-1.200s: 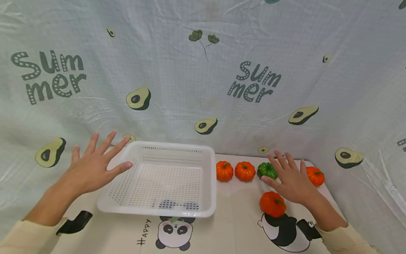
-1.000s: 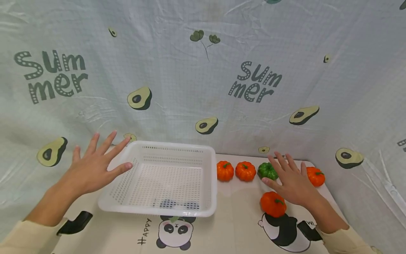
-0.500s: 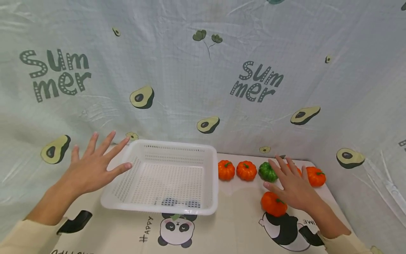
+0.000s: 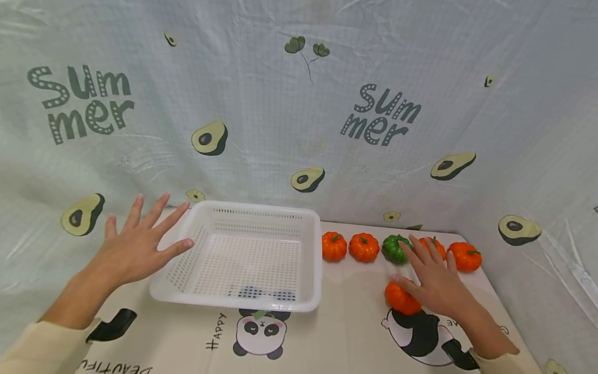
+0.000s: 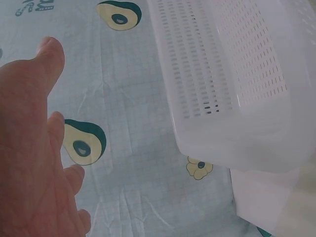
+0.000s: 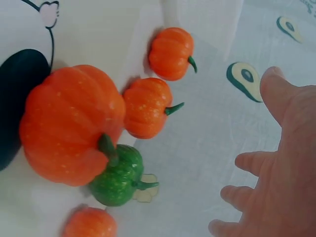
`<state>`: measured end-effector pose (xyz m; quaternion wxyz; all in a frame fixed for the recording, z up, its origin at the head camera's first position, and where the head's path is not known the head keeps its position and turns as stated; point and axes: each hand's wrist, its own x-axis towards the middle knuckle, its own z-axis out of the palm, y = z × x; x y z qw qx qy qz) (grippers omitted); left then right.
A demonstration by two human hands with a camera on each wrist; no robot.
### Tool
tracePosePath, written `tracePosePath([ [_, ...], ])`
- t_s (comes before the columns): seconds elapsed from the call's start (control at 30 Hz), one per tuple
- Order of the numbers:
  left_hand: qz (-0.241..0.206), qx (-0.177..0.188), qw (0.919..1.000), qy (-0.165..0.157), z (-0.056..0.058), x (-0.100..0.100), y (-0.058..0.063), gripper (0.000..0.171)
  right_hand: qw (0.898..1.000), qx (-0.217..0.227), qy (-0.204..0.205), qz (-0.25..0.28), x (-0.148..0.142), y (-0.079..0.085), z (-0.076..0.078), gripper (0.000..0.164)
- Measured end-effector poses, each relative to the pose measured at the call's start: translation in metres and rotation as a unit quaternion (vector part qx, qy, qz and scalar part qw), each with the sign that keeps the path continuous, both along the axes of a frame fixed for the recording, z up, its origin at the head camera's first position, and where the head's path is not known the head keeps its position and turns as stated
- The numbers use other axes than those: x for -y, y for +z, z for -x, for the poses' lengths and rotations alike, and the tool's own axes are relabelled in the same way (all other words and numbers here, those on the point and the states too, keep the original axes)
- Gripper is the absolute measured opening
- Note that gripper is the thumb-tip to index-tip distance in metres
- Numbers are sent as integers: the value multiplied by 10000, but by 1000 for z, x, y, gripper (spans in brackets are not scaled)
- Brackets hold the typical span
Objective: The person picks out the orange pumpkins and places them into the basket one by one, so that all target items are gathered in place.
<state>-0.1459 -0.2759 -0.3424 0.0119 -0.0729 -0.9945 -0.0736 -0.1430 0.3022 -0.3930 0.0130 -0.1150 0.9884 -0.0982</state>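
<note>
My left hand point(image 4: 140, 244) hovers with fingers spread at the left side of a white perforated plastic basket point(image 4: 233, 304). In the left wrist view the basket point(image 5: 197, 133) lies apart from that hand. My right hand point(image 4: 436, 280), also spread and holding nothing, is over the small pumpkins at the right. Its thumb overlaps the front orange pumpkin point(image 4: 401, 301) in the head view. Behind that one, a green pumpkin point(image 4: 393, 250) stands in a row with several orange pumpkins point(image 4: 364, 247). The right wrist view shows the large-looking orange pumpkin point(image 6: 71, 126) away from the fingers.
A pale tablecloth point(image 4: 345, 332) printed with pandas and lettering covers the table. Behind it hangs a light curtain point(image 4: 261, 130) with avocado prints, which also closes off the right side. The basket stands near the back edge, beside the leftmost pumpkin.
My right hand has shifted slightly to the right and down, uncovering more of an orange pumpkin in the back row. The left hand stays put while the head view shifts slightly.
</note>
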Motion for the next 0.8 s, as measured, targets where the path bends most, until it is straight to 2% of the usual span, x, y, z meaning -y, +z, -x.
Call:
tracePosePath([
  [0.3, 14, 67, 10000, -29, 3, 4, -8, 90, 9998, 77, -64, 154, -8, -16, -3, 95],
  [0.63, 38, 21, 9999, -108, 2, 11, -25, 90, 9993, 220, -124, 271, -9, -34, -12, 94],
  [0.8, -67, 117, 9999, -94, 1, 16, -34, 91, 9988, 343, -185, 313, -9, -42, -16, 95],
])
